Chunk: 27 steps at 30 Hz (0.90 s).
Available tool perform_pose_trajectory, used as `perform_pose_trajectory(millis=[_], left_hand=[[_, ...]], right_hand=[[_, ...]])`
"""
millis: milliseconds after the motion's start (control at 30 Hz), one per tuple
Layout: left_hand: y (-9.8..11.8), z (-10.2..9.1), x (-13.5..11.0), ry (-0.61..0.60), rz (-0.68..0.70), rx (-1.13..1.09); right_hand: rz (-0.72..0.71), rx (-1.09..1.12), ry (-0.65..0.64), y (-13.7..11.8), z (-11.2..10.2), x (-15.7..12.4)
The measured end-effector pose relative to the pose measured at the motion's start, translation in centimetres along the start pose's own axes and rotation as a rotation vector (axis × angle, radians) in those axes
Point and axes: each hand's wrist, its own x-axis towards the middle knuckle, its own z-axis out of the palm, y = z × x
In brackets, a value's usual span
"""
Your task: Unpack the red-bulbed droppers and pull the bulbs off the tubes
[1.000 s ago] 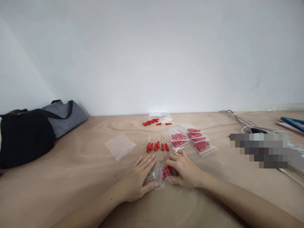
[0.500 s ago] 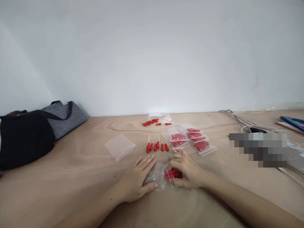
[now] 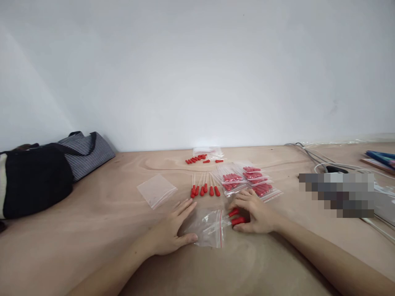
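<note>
L hand (image 3: 168, 232) lies flat, thumb on the bag (image 3: 206, 238), btm ctr of frame; R hand (image 3: 254, 211), apart from it, is curled round red droppers (image 3: 238, 221), clear stems (image 3: 227, 224) part in the bag. If L hand lets up, the bag may slip. Stems could snag its lip (image 3: 221, 240) if tilted.

Shows a plain, pale grey wall (image 3: 197, 74) filling the upper half of the view, with a faint smudge (image 3: 335, 107) toward the right and a tiny dark speck (image 3: 243, 15) near the top. Looks brightest low in the centre, just above the bench (image 3: 92, 234), and carries a soft slanting edge of light (image 3: 39, 78) at the far left. Has light brown, swirling wood grain across the bench, shading darker at the near middle.
</note>
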Motion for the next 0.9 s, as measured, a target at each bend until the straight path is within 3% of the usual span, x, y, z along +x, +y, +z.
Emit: perform_pose_trajectory(millis=[233,367,600,667,767,900], left_hand=[[0.7,-0.2,0.0,0.246,-0.202,-0.057],[0.3,-0.4,-0.2,0.215,-0.317,-0.146],[-0.5,-0.6,0.1,0.154,-0.391,-0.319],[-0.4,-1.6,0.2,0.178,-0.396,-0.426],[-1.7,-4.5,0.0,0.339,-0.43,-0.544],[-6.8,-8.4,-0.7,0.588,-0.541,-0.459]], right_hand=[[0.061,-0.03,0.011,-1.7,0.9,1.0],[0.083,-0.066,-0.06,-1.7,0.4,1.0],[0.029,-0.232,-0.18,-1.0,-0.6,0.6],[0.026,-0.23,-0.196,-0.6,-0.7,0.4],[0.039,-0.11,-0.229,0.2,-1.0,0.2],[0.119,0.153,-0.252,1.2,-1.4,0.6]])
